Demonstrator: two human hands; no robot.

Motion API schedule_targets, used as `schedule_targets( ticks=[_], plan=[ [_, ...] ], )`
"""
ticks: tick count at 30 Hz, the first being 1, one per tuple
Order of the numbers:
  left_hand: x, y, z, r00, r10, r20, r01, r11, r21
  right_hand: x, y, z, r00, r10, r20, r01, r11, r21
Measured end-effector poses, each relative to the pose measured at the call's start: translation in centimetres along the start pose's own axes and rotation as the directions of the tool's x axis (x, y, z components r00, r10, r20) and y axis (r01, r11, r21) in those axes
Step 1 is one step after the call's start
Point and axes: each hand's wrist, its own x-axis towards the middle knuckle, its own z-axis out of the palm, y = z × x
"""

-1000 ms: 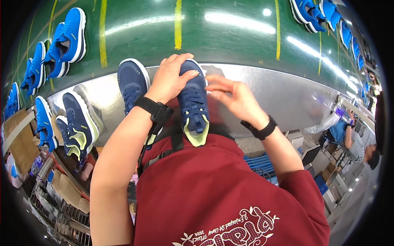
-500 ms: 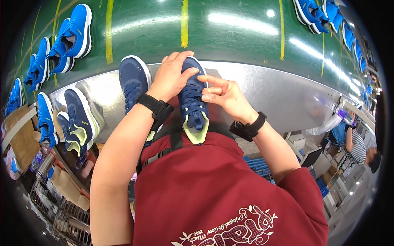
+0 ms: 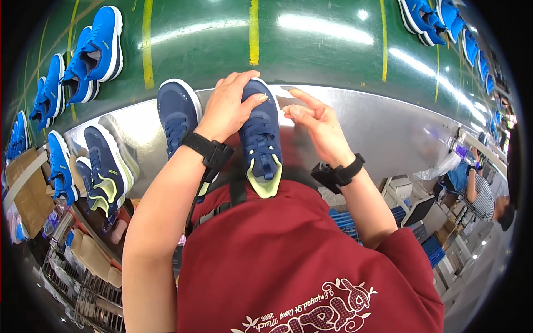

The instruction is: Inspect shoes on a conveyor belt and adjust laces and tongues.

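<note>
A navy sneaker (image 3: 261, 129) with lime-green lining stands in front of me, its toe pointing away and its heel close to my body. My left hand (image 3: 229, 105) is closed over its toe, the thumb lying across the upper. To the right of the shoe, my right hand (image 3: 316, 119) hangs in the air, not touching it. Its fingers are bent with the index finger and thumb apart, and nothing shows between them. Left of my left wrist is a second navy sneaker (image 3: 179, 105), partly hidden behind my forearm.
A metal ledge (image 3: 383, 133) borders the green conveyor belt (image 3: 311, 61) with yellow stripes. More navy sneakers (image 3: 105, 161) and a blue one (image 3: 62, 166) stand at the left. Blue sneakers (image 3: 102, 47) rest on the belt at both sides. A person (image 3: 480, 194) sits at the far right.
My right hand has drawn away from the navy sneaker to the right, and its fingers have parted. My left hand stays on the toe.
</note>
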Motion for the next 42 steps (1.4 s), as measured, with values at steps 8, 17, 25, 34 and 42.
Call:
schedule_targets(
  ticks=[8,17,25,34,42],
  plan=[
    [-0.4,-0.8,-0.4,0.992,0.09,-0.085,-0.081,0.991,0.103,-4.5,1.4,2.6,0.938,-0.127,0.323,0.34,0.522,-0.783],
    [-8.8,3.1,0.5,0.946,-0.042,-0.32,0.077,0.992,0.095,-3.5,7.7,4.5,0.862,-0.488,0.137,0.362,0.404,-0.84],
    [-9.6,3.8,1.5,0.897,0.04,-0.439,0.02,0.991,0.132,-3.3,7.7,4.8,0.863,-0.494,0.108,0.378,0.487,-0.787],
    [-5.8,3.0,-2.7,0.979,-0.17,-0.11,0.156,0.979,-0.131,-3.4,7.5,5.2,0.876,-0.473,0.088,0.341,0.481,-0.808],
    [-1.7,-0.5,-7.0,0.71,-0.177,0.682,0.606,0.646,-0.464,-3.5,6.9,5.3,0.916,-0.393,0.087,0.292,0.499,-0.816]
  ],
)
